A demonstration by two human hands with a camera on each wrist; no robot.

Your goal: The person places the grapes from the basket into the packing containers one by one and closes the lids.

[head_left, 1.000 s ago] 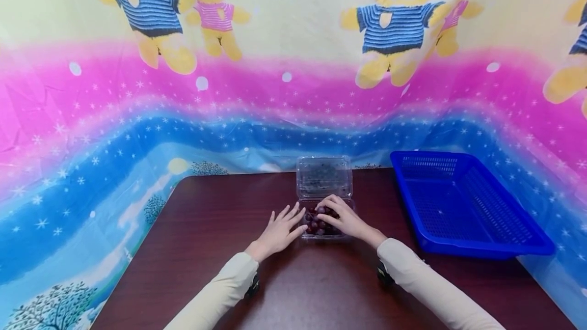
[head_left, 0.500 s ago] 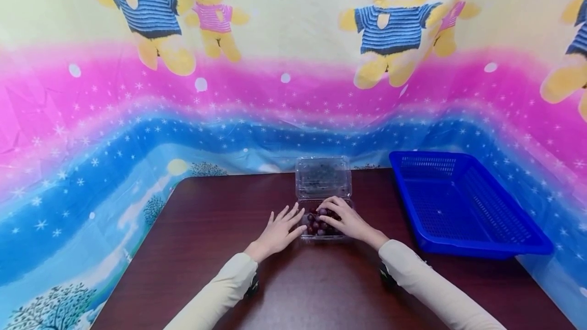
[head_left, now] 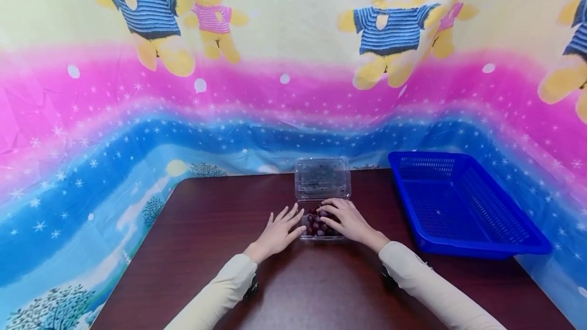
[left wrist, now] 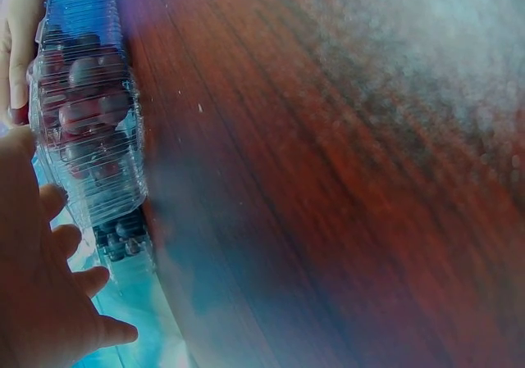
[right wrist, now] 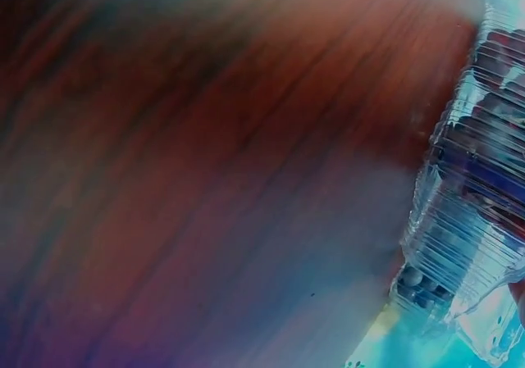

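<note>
A clear plastic clamshell box [head_left: 316, 239] sits toward the back of the table, its lid raised behind it. Dark red grapes [head_left: 317, 225] fill the tray, and their shapes show through the ribbed wall in the left wrist view. My left hand [head_left: 276, 234] is at the box's left side, fingers spread and fingertips right at the rim. Over the right side lies my right hand [head_left: 352, 222], its fingers fairly straight and overlapping the grapes. In the right wrist view the box [right wrist: 459, 179] fills the right edge, with only a sliver of finger visible.
A large blue plastic basket [head_left: 486, 251] with perforated walls stands to the right on the brown wooden table [head_left: 220, 208]. Behind the table hangs a colourful curtain [head_left: 284, 101] printed with bears.
My right hand has shifted slightly to the right, and its fingers have straightened from a curl over the grapes. My left hand stays at the box's left side.
</note>
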